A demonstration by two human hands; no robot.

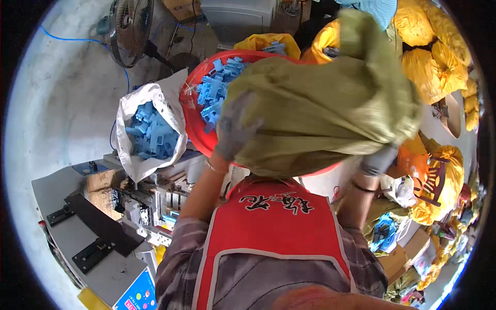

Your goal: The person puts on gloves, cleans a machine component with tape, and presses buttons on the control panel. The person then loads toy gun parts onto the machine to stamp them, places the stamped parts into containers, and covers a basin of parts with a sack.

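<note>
I hold a bulging olive-green sack [320,98] in front of my chest, tipped over a red basin [192,116]. My left hand [233,132], in a grey glove, grips the sack's left lower side. On the right lower side, my gloved right hand [378,159] clutches the fabric. Several blue plastic parts [217,88] lie in the basin, just left of the sack. The sack hides most of the basin.
A white bag [133,165] with more blue parts stands open to the left, above a grey machine [98,243]. A fan [129,28] stands at the back left. Several tied yellow sacks [439,57] pile up at the right.
</note>
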